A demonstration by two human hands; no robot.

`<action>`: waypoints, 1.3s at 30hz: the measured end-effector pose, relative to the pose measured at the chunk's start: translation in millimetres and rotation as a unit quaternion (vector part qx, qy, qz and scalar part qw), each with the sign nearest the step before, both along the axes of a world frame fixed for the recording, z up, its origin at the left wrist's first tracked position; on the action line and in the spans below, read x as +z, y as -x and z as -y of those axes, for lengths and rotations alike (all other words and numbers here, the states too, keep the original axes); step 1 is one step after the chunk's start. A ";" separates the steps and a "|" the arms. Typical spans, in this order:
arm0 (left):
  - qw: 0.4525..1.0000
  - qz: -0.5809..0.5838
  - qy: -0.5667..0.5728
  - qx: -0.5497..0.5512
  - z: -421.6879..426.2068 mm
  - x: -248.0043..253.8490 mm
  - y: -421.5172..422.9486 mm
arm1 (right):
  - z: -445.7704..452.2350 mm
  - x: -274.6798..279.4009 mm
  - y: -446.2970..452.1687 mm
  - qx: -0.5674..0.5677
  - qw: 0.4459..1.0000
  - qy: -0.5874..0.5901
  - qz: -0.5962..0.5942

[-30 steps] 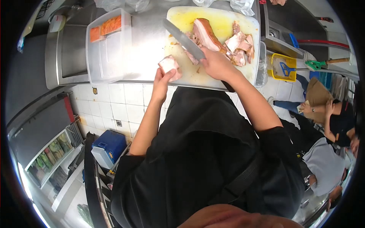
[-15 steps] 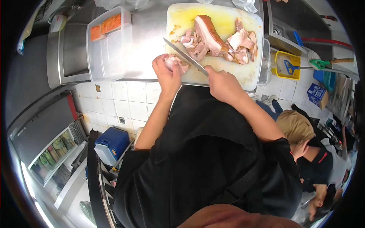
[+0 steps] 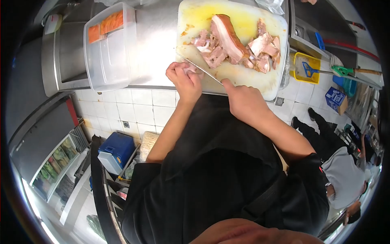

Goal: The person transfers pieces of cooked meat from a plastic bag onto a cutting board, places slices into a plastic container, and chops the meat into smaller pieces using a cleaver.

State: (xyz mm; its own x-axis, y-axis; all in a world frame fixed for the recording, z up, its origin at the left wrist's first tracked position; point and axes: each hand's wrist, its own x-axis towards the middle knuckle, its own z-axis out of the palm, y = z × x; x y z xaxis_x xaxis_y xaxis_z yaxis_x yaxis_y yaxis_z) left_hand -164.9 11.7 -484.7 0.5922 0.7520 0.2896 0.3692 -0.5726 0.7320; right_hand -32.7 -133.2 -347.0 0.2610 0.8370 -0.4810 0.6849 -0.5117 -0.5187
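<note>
I have the small piece of meat [image 3: 194, 71] at the near left corner of the cutting board [image 3: 243, 83], mostly covered by the left hand [image 3: 185, 81]. That hand's fingers are curled around it, so I see only a pale pink patch past the knuckles; its underside is lost to me. Just beside it runs the knife [image 3: 199, 68], its blade seen nearly edge-on as a thin line. I cannot tell whether the edge touches the meat. The right hand [image 3: 245, 99] is closed around the knife's handle, which its fingers hide.

Farther up the board lies a thick slab [image 3: 229, 38] with a brown rind, chopped meat [image 3: 211, 51] on its left and a pile of chunks [image 3: 264, 49] on its right. The board rests on the metal surface [image 3: 154, 36]. Well left stands a clear container [image 3: 111, 61] with orange pieces [image 3: 105, 26] at its far end. A plastic bag [image 3: 270, 5] is cut off at my top edge. To the right, another person's grey shirt [image 3: 343, 173] shows, bent by the lens and partly blocked by the black sleeve [image 3: 306, 179].
</note>
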 end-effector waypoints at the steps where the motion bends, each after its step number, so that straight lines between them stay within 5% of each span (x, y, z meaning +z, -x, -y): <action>1: 1.000 0.008 0.005 0.000 0.4 0.2 0.4 | -1.9 3.3 -0.4 0.000 1.000 -0.001 0.002; 9: 0.999 -0.001 -0.022 0.024 0.9 0.5 -0.9 | -7.1 11.0 5.2 0.015 0.999 0.046 0.005; 21: 0.998 -0.033 -0.044 0.006 -4.8 -3.4 0.3 | -16.7 -41.6 -0.7 0.013 0.996 -0.091 0.016; 26: 0.999 -0.029 -0.015 0.016 -2.0 -5.4 2.5 | 14.3 -2.5 -9.8 0.019 0.998 0.063 -0.008; 39: 0.999 -0.020 -0.031 0.018 -2.4 -2.7 3.5 | -16.5 -30.0 -3.7 0.039 0.999 0.030 -0.014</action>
